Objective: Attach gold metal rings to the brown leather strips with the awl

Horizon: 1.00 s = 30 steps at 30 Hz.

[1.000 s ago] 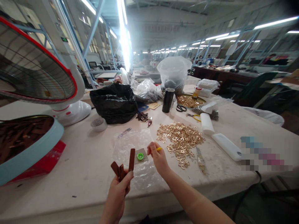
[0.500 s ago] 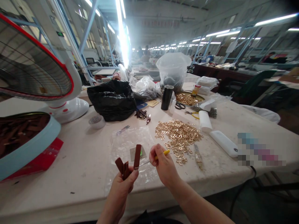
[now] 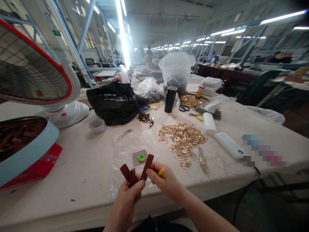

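Observation:
Several brown strips point(image 3: 131, 177) stand up fanned out from my left hand point(image 3: 129, 199), whose fingers are closed round them. One longer brown strip point(image 3: 147, 166) rises between its thumb and fingers. My right hand point(image 3: 164, 178) touches that strip's right edge with thumb and fingertips and also holds a tool with a yellow handle point(image 3: 161, 172); the tool's far end is hidden. Just beyond the hands, a small grey square with a green round piece point(image 3: 141, 157) lies on a clear plastic sheet point(image 3: 120, 151). A pile of gold rings point(image 3: 182, 137) is spread to the right.
A blue round tin of brown strips point(image 3: 50, 138) and a fan point(image 3: 60, 111) stand left. Farther back are a black bag point(image 3: 112, 103), a black cylinder point(image 3: 170, 100), scissors point(image 3: 184, 108) and yellow-handled pliers point(image 3: 199, 117). A white device point(image 3: 229, 145) lies right of the rings.
My right hand has moved left and closer to my left hand, and now touches the long strip. That strip leans more to the right. The green piece is more fully visible.

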Each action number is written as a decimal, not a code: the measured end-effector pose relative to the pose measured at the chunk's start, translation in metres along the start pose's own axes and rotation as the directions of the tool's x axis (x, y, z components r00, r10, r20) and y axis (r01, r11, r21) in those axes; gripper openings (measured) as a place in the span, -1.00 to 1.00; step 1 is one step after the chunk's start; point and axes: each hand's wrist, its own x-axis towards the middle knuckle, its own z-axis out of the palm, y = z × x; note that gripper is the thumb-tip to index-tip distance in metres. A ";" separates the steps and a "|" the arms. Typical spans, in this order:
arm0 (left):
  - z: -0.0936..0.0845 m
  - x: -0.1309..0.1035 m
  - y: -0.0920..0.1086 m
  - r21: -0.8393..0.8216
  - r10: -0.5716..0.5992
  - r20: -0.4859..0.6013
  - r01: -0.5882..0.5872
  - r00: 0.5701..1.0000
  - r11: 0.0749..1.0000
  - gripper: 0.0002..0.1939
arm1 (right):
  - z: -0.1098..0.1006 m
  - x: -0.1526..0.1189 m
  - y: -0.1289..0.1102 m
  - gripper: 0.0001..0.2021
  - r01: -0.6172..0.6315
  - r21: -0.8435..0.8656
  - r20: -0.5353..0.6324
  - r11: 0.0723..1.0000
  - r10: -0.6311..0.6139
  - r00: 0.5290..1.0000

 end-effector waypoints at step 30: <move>-0.148 0.049 0.044 0.867 0.466 -0.311 0.046 0.828 0.497 -0.86 | 0.004 -0.011 0.000 -0.62 -0.067 0.037 0.085 0.997 0.064 0.994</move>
